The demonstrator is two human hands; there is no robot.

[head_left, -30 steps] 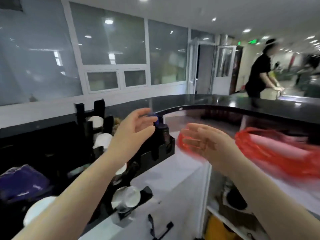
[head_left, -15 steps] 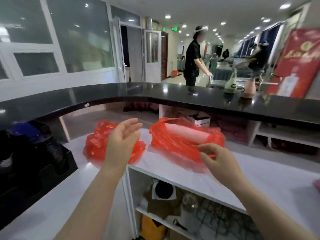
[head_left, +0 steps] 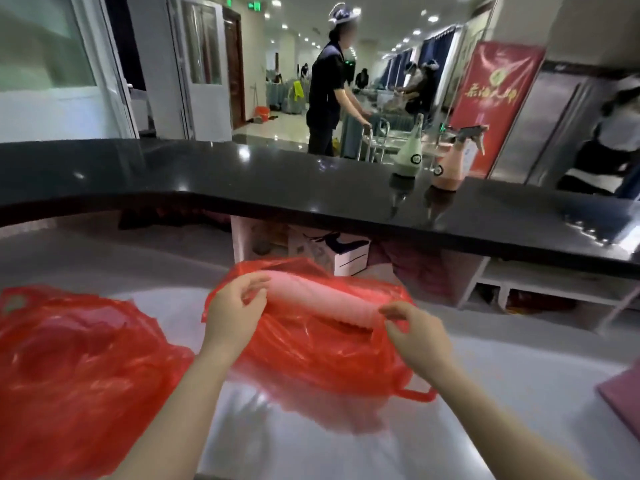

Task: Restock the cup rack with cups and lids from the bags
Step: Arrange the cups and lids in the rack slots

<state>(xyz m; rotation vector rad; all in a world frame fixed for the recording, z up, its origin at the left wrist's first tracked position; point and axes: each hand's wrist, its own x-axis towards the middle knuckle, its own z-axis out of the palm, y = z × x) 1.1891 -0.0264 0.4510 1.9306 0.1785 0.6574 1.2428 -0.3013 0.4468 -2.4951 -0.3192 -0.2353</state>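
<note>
Bag pinched between both hands

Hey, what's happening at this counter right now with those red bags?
A person is working at a white counter on two red plastic bags. The left hand and right hand each pinch the plastic of the middle red bag, apparently pulling it open. Inside lies a long pale sleeve of stacked cups, still in the bag. The other red bag sits untouched to the left.
</note>
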